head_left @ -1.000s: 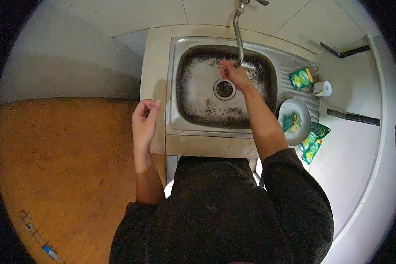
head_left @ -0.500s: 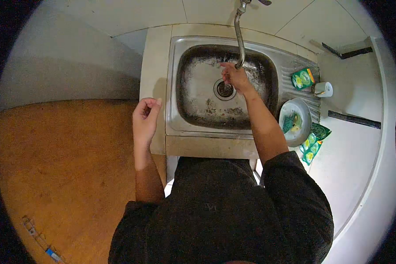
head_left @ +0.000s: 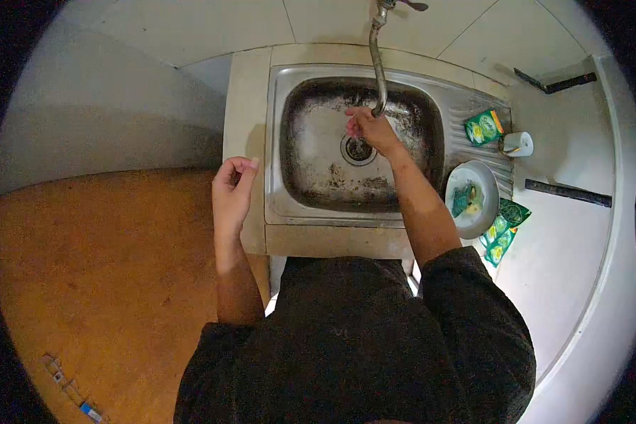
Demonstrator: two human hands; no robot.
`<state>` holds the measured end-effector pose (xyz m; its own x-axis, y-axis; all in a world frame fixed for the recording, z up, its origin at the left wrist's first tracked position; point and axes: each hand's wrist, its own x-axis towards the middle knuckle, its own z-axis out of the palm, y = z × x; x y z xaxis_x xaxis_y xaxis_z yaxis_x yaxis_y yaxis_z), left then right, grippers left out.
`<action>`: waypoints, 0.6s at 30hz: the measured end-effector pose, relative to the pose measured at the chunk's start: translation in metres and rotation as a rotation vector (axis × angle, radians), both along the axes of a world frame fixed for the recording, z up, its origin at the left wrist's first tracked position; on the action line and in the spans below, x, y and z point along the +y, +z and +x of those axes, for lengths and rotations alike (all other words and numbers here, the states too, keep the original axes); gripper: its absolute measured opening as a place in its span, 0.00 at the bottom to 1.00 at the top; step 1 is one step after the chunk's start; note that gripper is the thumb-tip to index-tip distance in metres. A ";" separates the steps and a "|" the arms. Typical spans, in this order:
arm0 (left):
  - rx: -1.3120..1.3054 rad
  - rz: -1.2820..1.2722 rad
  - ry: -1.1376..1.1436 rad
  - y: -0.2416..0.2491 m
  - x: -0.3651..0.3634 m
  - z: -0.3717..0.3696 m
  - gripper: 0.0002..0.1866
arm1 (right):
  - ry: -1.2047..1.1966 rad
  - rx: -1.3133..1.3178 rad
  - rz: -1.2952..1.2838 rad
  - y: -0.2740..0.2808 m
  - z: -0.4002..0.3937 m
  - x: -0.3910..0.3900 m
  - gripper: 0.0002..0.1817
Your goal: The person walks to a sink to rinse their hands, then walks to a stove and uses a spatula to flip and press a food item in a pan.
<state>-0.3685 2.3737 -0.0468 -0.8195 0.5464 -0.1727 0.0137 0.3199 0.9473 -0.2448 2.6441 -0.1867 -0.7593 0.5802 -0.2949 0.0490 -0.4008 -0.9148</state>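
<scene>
My right hand (head_left: 372, 131) is over the steel sink (head_left: 311, 192), just below the curved tap spout (head_left: 377, 67) and above the drain (head_left: 359, 149). Its fingers are apart and point left, with nothing seen in them. I cannot make out any water flowing. At the left edge of the counter (head_left: 244, 134), my left hand (head_left: 234, 181) hovers with its fingers curled in and the thumb close to them; no object shows there. Dark stains mark the sink's floor and walls.
On the right, a metal bowl (head_left: 492, 185) holds a green scouring pad (head_left: 462, 201) and yellowish pieces. Green packets (head_left: 500, 240) lie beside it. Another green packet (head_left: 483, 127) and a white cup-like container (head_left: 518, 144) are on the drainboard (head_left: 463, 106). Black brackets (head_left: 569, 192) are on the right.
The view has shifted slightly, so the sink and tap sit a little lower and further left. My right hand remains under the spout, its fingers slightly changed. My left hand is nearly unmoved.
</scene>
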 end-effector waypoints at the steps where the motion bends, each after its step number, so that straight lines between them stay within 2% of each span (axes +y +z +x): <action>1: 0.002 0.000 -0.003 0.002 0.002 0.001 0.09 | -0.003 0.002 0.000 0.003 0.002 0.000 0.16; 3: -0.026 -0.018 0.015 0.006 0.006 0.004 0.09 | -0.001 -0.238 0.091 0.006 0.004 0.001 0.14; 4: -0.025 -0.018 0.013 0.006 0.006 0.004 0.09 | -0.003 -0.237 0.091 -0.002 0.007 0.007 0.14; 6: -0.002 -0.029 -0.001 0.005 0.008 0.003 0.09 | 0.222 -0.565 0.602 -0.013 0.011 0.018 0.15; 7: -0.001 -0.028 -0.003 0.004 0.009 0.003 0.09 | 0.220 -0.565 0.602 -0.011 0.013 0.019 0.15; 9: -0.006 -0.017 -0.002 0.002 0.009 0.002 0.09 | 0.027 -0.201 0.063 -0.001 0.020 0.018 0.16; 10: -0.006 -0.016 -0.001 0.002 0.010 0.001 0.09 | 0.028 -0.201 0.064 0.007 0.022 0.027 0.16; 12: 0.025 -0.037 0.007 0.003 0.010 0.002 0.09 | 0.065 -0.419 0.829 0.019 0.030 0.060 0.17; 14: 0.014 -0.037 0.016 0.007 0.010 0.004 0.09 | -0.277 -0.330 0.992 0.011 0.015 0.106 0.19; 16: 0.001 -0.039 0.024 0.008 0.010 0.006 0.09 | -0.408 -0.514 0.914 0.096 0.002 0.115 0.19; 18: -0.037 -0.022 0.035 0.006 0.008 0.008 0.08 | -0.662 -0.087 1.158 0.124 -0.016 0.129 0.20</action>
<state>-0.3606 2.3816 -0.0408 -0.8312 0.5127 -0.2150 -0.0328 0.3408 0.9396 -0.2611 2.7727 -0.0627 -0.2435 0.7762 0.5815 0.2231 0.6283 -0.7453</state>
